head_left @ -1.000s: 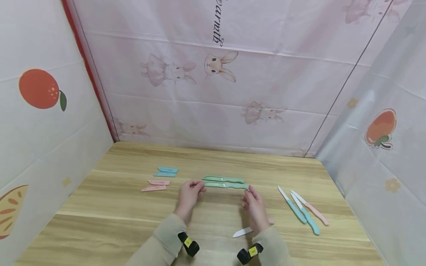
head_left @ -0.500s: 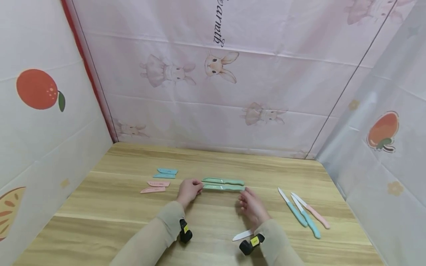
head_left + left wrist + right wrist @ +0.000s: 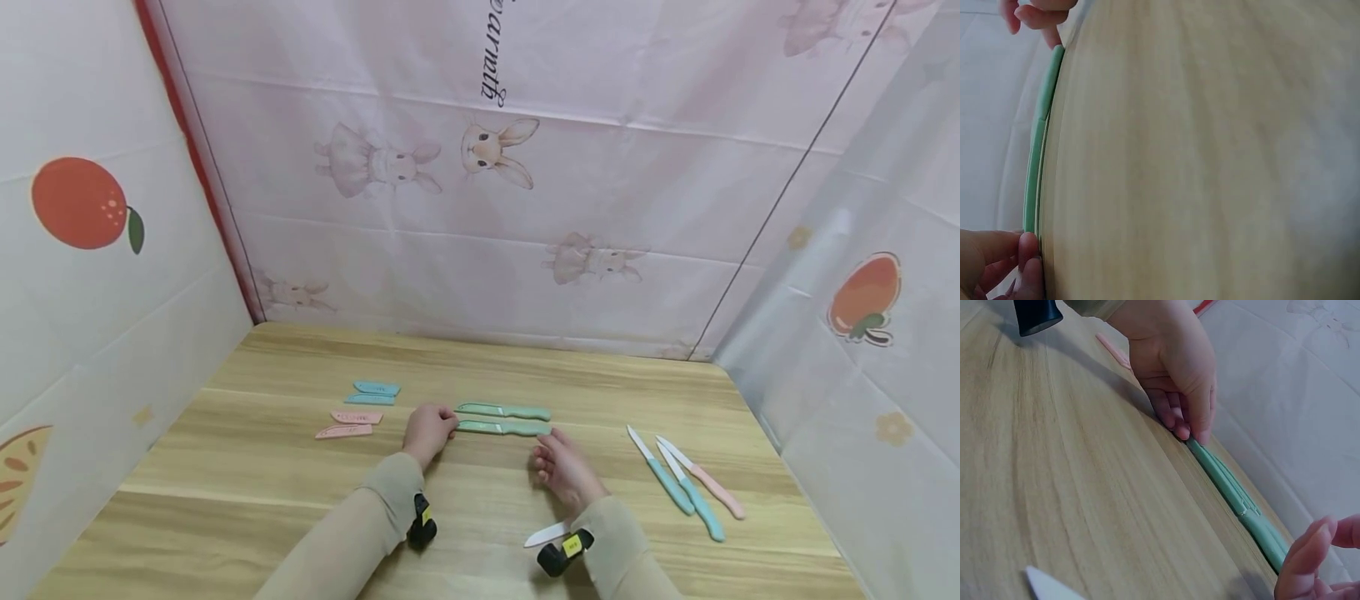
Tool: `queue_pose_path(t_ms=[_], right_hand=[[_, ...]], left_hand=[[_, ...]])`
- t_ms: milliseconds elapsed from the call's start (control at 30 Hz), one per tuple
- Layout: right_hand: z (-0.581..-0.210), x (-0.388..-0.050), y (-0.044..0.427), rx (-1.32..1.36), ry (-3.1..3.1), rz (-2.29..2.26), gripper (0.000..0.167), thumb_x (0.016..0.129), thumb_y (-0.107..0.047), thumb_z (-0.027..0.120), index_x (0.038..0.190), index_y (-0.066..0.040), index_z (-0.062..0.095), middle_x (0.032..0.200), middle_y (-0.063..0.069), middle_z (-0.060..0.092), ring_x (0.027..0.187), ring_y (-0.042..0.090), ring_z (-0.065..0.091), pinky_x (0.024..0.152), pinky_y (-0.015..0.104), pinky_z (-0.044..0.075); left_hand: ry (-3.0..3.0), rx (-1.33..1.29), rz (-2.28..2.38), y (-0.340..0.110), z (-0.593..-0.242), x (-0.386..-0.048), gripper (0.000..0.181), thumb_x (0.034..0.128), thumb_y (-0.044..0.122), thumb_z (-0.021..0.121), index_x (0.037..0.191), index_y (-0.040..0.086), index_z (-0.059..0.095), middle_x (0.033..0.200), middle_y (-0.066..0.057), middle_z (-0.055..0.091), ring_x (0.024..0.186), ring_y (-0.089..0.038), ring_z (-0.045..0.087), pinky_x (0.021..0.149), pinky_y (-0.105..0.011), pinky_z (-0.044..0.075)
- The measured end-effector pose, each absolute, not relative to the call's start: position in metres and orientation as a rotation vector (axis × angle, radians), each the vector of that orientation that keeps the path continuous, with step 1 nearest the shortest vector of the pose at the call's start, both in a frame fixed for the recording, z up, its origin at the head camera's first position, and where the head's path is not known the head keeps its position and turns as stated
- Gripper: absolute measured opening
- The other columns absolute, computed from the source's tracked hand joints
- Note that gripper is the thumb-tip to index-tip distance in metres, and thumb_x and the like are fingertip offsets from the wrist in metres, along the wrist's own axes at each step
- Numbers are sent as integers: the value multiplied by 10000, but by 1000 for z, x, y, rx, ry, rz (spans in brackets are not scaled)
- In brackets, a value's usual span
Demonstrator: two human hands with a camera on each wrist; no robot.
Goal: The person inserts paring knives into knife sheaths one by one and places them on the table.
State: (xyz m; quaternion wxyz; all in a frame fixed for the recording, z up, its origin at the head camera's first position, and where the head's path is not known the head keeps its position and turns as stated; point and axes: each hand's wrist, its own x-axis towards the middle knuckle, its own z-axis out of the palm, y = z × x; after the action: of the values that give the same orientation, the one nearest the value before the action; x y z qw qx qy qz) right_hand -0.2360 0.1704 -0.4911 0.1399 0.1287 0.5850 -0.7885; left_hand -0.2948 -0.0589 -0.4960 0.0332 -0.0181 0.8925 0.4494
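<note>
Two green knives in green sheaths lie side by side on the wooden table. My left hand (image 3: 429, 433) pinches the sheath tip of the nearer green knife (image 3: 523, 428); in the left wrist view thumb and finger meet at the end of its sheath (image 3: 1032, 187). At the handle's other end, a fingertip of my right hand (image 3: 567, 468) touches the butt, its other fingers loosely bent. Just behind lies the farther green knife (image 3: 523, 412), parallel and very close. Below my right wrist a white blade (image 3: 547, 534) shows, its handle hidden by my arm.
Two blue sheaths (image 3: 377, 388) and two pink sheaths (image 3: 356, 417) lie to the left. On the right are two bare blue-handled knives (image 3: 670, 486) and a pink-handled knife (image 3: 717, 492), white blades pointing away. Printed cloth walls (image 3: 480, 275) enclose the table (image 3: 247, 467).
The nearer green knife has come down onto the table beside the other one and shifted slightly left. My right hand has moved a little left and nearer to me with it.
</note>
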Motion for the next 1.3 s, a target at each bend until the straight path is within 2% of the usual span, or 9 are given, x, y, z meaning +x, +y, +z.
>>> queue_pose_path(t_ms=[200, 400, 467, 600, 700, 833, 1033, 1300], right_hand=[[-492, -235, 171, 370, 1679, -2301, 667, 975, -155, 454, 1484, -29, 41, 817, -8, 535, 654, 58, 471, 532, 163, 396], [-490, -230, 176, 316, 1680, -2319, 659, 985, -154, 435, 1481, -21, 23, 856, -4, 539, 653, 42, 455, 545, 149, 377], [-488, -226, 183, 288, 1702, -2307, 606, 993, -161, 416, 1475, -10, 81, 886, -2, 528, 660, 39, 439, 556, 148, 364], [-480, -216, 201, 276, 1769, -2286, 526, 992, -193, 418, 1436, 16, 230, 911, -8, 517, 665, 36, 429, 566, 142, 358], [-475, -210, 213, 280, 1798, -2284, 521, 985, -213, 437, 1416, 30, 276, 893, -19, 513, 656, 27, 431, 566, 135, 363], [-472, -201, 226, 311, 1794, -2288, 525, 984, -220, 444, 1422, 19, 282, 859, -31, 499, 643, 39, 421, 575, 153, 358], [-468, -193, 239, 379, 1756, -2311, 539, 982, -268, 456, 1433, -24, 289, 819, -63, 502, 613, 27, 422, 571, 146, 372], [-462, -190, 252, 422, 1735, -2393, 507, 983, -238, 461, 1417, -23, 315, 784, -64, 528, 612, 25, 460, 536, 123, 391]], left_hand=[[2750, -42, 1355, -57, -495, -295, 124, 905, 111, 593, 848, 57, 688, 620, 2, 596, 549, -116, 492, 537, -243, 401], [2692, 142, 1265, -72, -485, -301, 195, 925, 123, 572, 1052, -4, 650, 722, -26, 633, 621, -116, 577, 570, -242, 450], [2702, 216, 1182, -83, -476, -304, 234, 933, 130, 561, 1116, -1, 626, 815, -52, 653, 679, -148, 605, 615, -277, 489], [2828, 337, 927, -117, -460, -313, 286, 957, 137, 504, 1210, 35, 587, 1123, -125, 618, 987, -273, 596, 839, -423, 490], [2984, 515, 614, -149, -461, -324, 341, 891, 56, 552, 1228, 14, 571, 1216, -175, 572, 1105, -354, 535, 915, -496, 445], [3106, 681, 260, -187, -477, -338, 412, 820, -45, 582, 1231, -18, 563, 1218, -205, 568, 1099, -380, 538, 928, -492, 440], [3070, 656, 252, -208, -485, -338, 346, 934, -38, 443, 1268, -27, 531, 1250, -214, 551, 1139, -393, 510, 956, -502, 412], [3066, 647, 165, -207, -481, -335, 340, 940, -8, 469, 1275, -31, 518, 1228, -235, 555, 1100, -401, 534, 929, -508, 432]])
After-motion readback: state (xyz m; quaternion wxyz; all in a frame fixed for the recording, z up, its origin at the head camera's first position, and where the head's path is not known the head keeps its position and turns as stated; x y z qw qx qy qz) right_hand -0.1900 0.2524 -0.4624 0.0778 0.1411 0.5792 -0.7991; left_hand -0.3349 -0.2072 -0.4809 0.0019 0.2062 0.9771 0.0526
